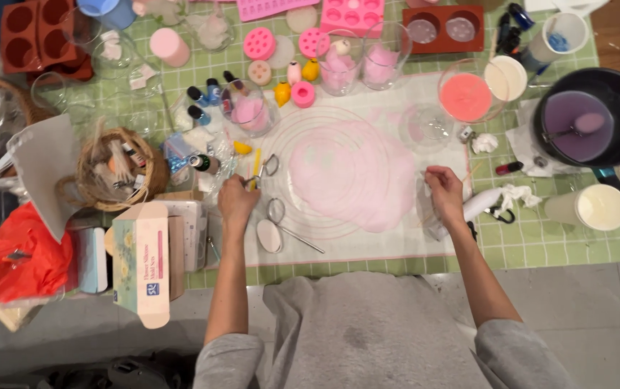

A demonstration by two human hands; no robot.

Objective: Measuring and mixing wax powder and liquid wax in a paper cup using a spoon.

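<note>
My left hand [238, 202] is closed around the handle of a small metal spoon [269, 166], with a yellow stick [254, 175] beside it, at the left edge of a white silicone mat [339, 245]. A wide pale pink patch [357, 176] covers the middle of the mat. My right hand [445, 193] pinches a thin stick [471, 173] over a clear glass [427, 212] at the mat's right edge. Two more metal spoons [272, 225] lie on the mat just below my left hand.
A black pot of purple liquid [587, 119] stands far right, with white cups [602, 207] near it. A glass bowl of salmon-pink wax [466, 96], pink-filled glasses [339, 65], moulds [36, 32], a wicker basket [115, 169], a box [143, 259] and a red bag [14, 259] crowd the green checked cloth.
</note>
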